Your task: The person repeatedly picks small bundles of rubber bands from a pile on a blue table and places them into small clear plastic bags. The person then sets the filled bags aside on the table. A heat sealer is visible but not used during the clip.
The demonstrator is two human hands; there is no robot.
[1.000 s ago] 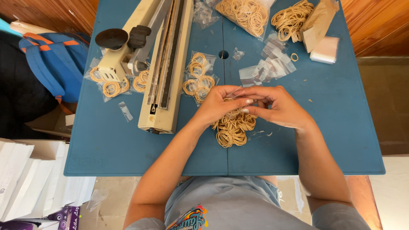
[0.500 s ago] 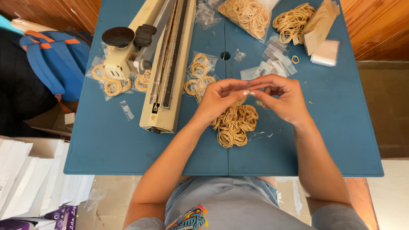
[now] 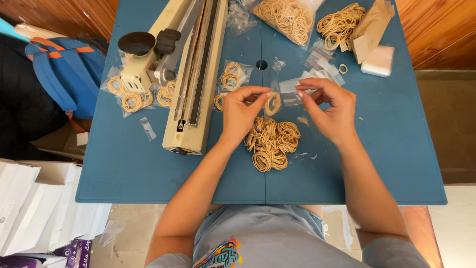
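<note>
A heap of tan rubber bands (image 3: 271, 142) lies on the blue table (image 3: 386, 159) in front of me. My left hand (image 3: 241, 111) pinches a few rubber bands (image 3: 272, 103) above the heap. My right hand (image 3: 331, 109) is beside it, fingertips closed on the edge of a small clear plastic bag (image 3: 290, 89). The two hands are a few centimetres apart.
A cream heat-sealing machine (image 3: 194, 74) lies left of my hands. Small filled bags of bands (image 3: 130, 94) sit around it, with another filled bag (image 3: 230, 79) just right of it. A large open bag of bands (image 3: 287, 17), loose bands (image 3: 339, 25), empty bags (image 3: 322, 62) and brown paper (image 3: 369, 30) are at the back. A blue backpack (image 3: 69, 74) stands left of the table.
My hands have lifted off the heap and moved apart. The left now holds a few bands up; the right has taken a clear bag.
</note>
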